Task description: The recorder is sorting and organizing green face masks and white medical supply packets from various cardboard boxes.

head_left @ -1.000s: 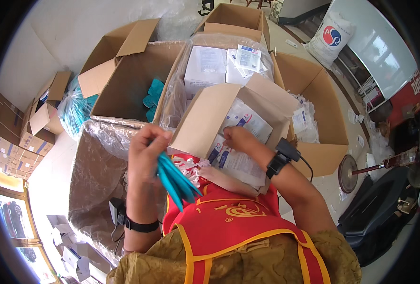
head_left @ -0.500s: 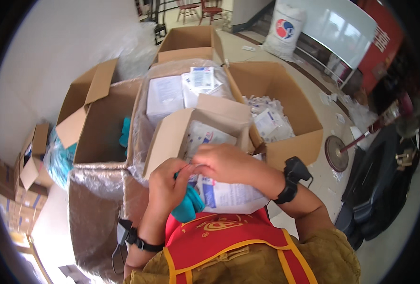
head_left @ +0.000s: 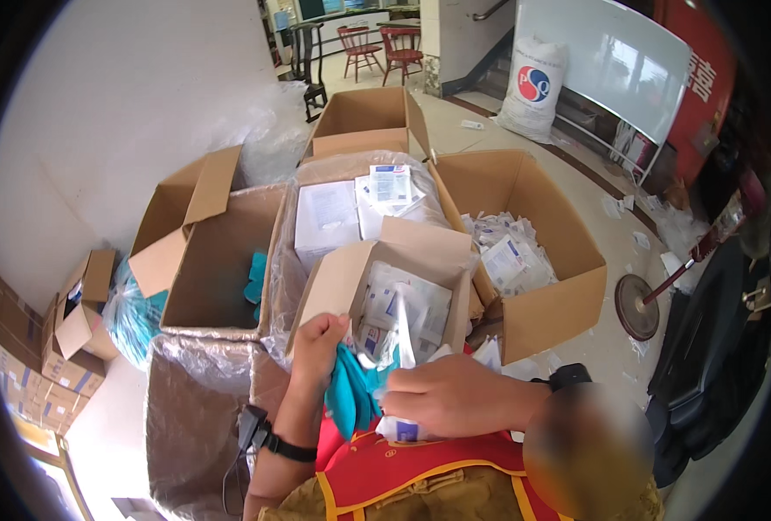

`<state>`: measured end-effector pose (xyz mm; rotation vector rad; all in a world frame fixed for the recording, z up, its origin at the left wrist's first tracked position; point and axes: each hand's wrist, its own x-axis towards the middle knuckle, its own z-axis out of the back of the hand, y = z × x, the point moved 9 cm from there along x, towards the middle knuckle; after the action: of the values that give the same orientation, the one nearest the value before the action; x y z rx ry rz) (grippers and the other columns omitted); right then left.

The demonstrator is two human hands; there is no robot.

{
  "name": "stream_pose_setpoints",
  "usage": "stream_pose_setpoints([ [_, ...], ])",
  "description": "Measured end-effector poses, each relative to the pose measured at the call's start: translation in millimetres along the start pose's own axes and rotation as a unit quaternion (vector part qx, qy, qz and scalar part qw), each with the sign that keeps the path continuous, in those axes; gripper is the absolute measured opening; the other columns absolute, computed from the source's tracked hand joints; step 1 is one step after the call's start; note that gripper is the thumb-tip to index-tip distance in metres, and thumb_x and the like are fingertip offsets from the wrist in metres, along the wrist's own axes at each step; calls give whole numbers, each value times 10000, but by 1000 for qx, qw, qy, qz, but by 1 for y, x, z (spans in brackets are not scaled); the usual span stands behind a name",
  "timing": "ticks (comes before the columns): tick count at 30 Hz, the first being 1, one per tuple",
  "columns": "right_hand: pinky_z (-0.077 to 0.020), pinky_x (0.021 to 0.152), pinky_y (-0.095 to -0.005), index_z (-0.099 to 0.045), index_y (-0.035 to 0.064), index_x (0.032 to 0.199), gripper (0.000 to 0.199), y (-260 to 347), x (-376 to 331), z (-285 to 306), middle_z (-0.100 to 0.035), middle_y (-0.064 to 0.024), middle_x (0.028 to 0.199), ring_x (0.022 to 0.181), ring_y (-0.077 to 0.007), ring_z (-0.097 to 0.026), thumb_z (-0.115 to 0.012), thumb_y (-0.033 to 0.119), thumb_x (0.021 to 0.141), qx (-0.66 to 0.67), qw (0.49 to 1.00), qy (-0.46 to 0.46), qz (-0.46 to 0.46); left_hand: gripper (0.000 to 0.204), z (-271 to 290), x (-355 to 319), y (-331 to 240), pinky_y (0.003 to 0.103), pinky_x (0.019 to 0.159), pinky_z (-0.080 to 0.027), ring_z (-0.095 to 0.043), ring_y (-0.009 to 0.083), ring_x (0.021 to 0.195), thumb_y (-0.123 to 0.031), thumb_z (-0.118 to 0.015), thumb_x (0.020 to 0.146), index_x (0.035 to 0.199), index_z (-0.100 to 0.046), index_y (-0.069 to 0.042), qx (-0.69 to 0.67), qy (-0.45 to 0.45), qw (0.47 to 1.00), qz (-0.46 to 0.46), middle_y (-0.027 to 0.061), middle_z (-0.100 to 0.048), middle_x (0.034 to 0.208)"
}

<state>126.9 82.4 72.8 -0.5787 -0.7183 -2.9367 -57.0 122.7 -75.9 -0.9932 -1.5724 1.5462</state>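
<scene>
Cloths (head_left: 342, 408), likely light, soft and best taken by their upper ends, are hanging pinched in the left hand (head_left: 319, 343) by the near left corner of the carton (head_left: 337, 282), while the right hand (head_left: 446, 395) is resting curled against a packet (head_left: 400, 429), its grip hidden.

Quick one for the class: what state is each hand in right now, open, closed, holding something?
Left hand: closed, holding teal folded pieces.
Right hand: closed, holding a white packet.
</scene>
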Motion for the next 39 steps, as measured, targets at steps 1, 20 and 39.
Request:
stream_pose_setpoints([
  [1,-451,494,-377,-497,64,865,119,7,-4,12,-467,-80,854,597,-270,-557,-571,71,771,31,999,-38,16,281,6,7,4,235,492,-321,-401,47,539,-199,-632,908,678,-583,-46,12,-10,1000,-5,-48,-501,608],
  [20,-478,562,-341,-646,94,857,140,-22,-9,48,-558,-58,783,662,-243,-599,-639,13,743,-17,986,-150,-73,305,-31,-38,-88,300,633,-474,-588,191,665,-150,-715,804,1087,-659,-50,270,125,942,-154,83,-620,753],
  [39,-490,828,-310,-591,-12,1104,249,-428,-319,169,-645,-95,1030,929,-185,-618,-540,186,963,262,623,-603,-424,113,21,-24,-68,178,567,-357,-471,30,627,-88,-680,864,934,-658,-2,-22,-23,999,-32,-29,-592,736],
])
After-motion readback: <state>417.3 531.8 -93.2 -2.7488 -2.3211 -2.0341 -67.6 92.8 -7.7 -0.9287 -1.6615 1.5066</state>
